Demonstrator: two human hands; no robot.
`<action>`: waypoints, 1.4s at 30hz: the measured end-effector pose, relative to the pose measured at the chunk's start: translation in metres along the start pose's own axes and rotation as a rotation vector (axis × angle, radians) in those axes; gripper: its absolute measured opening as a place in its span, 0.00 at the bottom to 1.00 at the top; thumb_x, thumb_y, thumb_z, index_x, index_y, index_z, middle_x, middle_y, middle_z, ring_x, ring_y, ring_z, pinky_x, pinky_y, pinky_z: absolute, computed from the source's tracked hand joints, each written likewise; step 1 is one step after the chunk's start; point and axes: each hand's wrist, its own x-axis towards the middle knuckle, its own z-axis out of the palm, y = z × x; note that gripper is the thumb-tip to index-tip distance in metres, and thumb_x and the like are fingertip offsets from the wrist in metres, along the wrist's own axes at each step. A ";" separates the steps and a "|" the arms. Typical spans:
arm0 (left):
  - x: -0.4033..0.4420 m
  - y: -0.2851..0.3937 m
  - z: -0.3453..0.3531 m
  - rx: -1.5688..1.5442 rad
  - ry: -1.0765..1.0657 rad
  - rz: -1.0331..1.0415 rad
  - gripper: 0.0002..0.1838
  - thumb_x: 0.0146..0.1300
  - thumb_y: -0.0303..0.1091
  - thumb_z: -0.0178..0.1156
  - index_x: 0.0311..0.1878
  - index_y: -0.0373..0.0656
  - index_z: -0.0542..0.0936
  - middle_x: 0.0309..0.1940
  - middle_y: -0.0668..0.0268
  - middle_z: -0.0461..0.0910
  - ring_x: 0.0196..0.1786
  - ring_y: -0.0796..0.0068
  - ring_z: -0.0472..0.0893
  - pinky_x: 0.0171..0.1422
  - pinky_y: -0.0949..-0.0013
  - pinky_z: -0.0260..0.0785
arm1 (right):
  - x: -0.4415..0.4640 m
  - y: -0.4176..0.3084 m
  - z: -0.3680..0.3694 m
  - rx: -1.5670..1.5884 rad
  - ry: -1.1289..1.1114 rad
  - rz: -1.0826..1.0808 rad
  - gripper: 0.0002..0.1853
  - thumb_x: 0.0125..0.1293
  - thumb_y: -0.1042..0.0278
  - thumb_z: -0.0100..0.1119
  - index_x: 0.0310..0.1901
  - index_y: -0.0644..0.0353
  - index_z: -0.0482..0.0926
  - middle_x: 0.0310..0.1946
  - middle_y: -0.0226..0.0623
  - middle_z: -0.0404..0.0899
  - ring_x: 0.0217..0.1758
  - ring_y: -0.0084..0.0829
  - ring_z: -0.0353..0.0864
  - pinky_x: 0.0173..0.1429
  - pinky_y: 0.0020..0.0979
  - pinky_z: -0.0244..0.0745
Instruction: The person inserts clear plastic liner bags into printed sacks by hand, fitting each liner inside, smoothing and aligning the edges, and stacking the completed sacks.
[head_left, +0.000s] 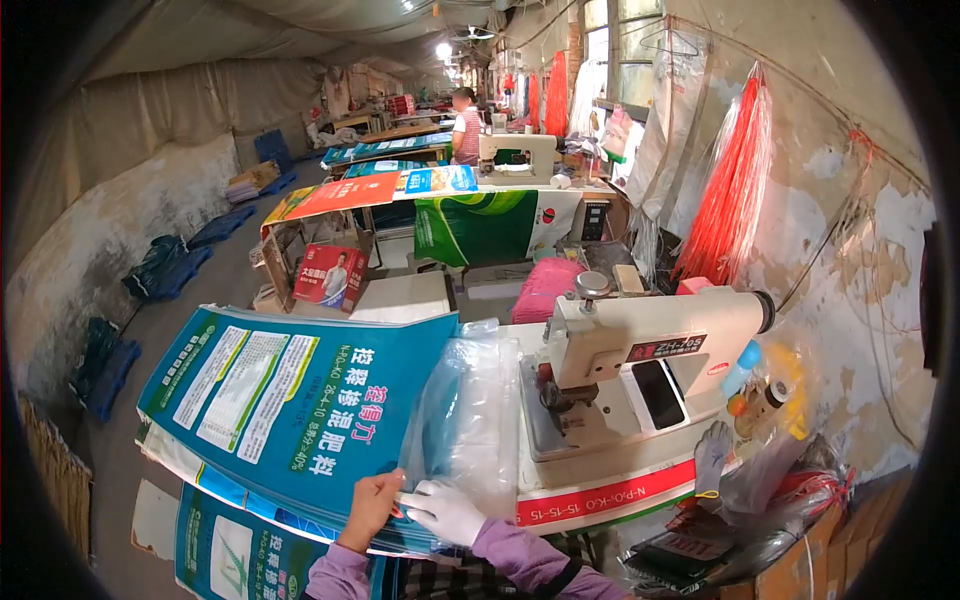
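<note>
Green lettering on a teal bag (300, 405) lists "26-4-10" and "≥40%"; a sewing machine (640, 330) bears "ZH-70S," while a red strip (605, 497) beneath it displays "15-15-15" upside down.

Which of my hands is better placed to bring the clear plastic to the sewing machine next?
Probably your gloved right hand: it is nearer the sewing machine and at the near end of the clear plastic. Your bare left hand is farther away, by the teal bag.

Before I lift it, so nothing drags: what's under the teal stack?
Under the teal stack, a blue printed layer shows along the near edge; anything beneath its middle is covered.
</note>
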 end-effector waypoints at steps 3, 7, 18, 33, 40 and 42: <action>0.000 -0.009 -0.011 0.374 -0.101 0.158 0.17 0.62 0.37 0.66 0.24 0.33 0.78 0.12 0.62 0.74 0.16 0.75 0.76 0.19 0.67 0.64 | 0.006 0.005 0.002 0.173 -0.081 -0.043 0.13 0.69 0.61 0.51 0.44 0.53 0.84 0.36 0.41 0.80 0.42 0.44 0.80 0.48 0.41 0.73; -0.049 0.017 -0.026 0.658 0.033 0.440 0.16 0.58 0.38 0.69 0.23 0.37 0.77 0.13 0.55 0.74 0.16 0.60 0.75 0.21 0.62 0.63 | 0.028 0.022 -0.004 0.097 -0.274 -0.057 0.15 0.67 0.58 0.54 0.35 0.59 0.87 0.33 0.37 0.85 0.43 0.39 0.82 0.49 0.37 0.73; -0.197 0.000 -0.088 1.154 0.253 0.394 0.15 0.56 0.28 0.63 0.49 0.47 0.83 0.24 0.53 0.80 0.24 0.54 0.78 0.30 0.56 0.69 | 0.079 0.015 0.010 0.226 -0.073 0.203 0.19 0.62 0.53 0.54 0.40 0.63 0.84 0.38 0.50 0.83 0.42 0.49 0.82 0.57 0.42 0.73; -0.190 0.015 -0.077 0.977 0.557 0.266 0.05 0.61 0.27 0.56 0.37 0.35 0.78 0.29 0.46 0.78 0.33 0.42 0.78 0.38 0.49 0.67 | 0.051 0.031 -0.084 -0.627 0.815 0.243 0.21 0.49 0.62 0.74 0.46 0.55 0.84 0.42 0.34 0.83 0.54 0.36 0.78 0.69 0.40 0.61; -0.187 -0.001 -0.106 0.986 0.615 0.265 0.06 0.59 0.29 0.63 0.32 0.37 0.77 0.26 0.51 0.78 0.29 0.47 0.77 0.34 0.54 0.69 | 0.030 0.085 -0.055 -0.359 0.237 -0.074 0.08 0.54 0.69 0.65 0.37 0.52 0.85 0.34 0.30 0.83 0.39 0.35 0.82 0.49 0.35 0.77; -0.190 -0.003 -0.110 1.061 0.490 0.332 0.07 0.57 0.30 0.67 0.32 0.40 0.78 0.23 0.54 0.78 0.26 0.51 0.77 0.31 0.56 0.69 | 0.029 0.085 -0.048 -0.346 0.212 0.044 0.07 0.56 0.69 0.63 0.37 0.53 0.85 0.33 0.33 0.83 0.36 0.37 0.83 0.44 0.35 0.78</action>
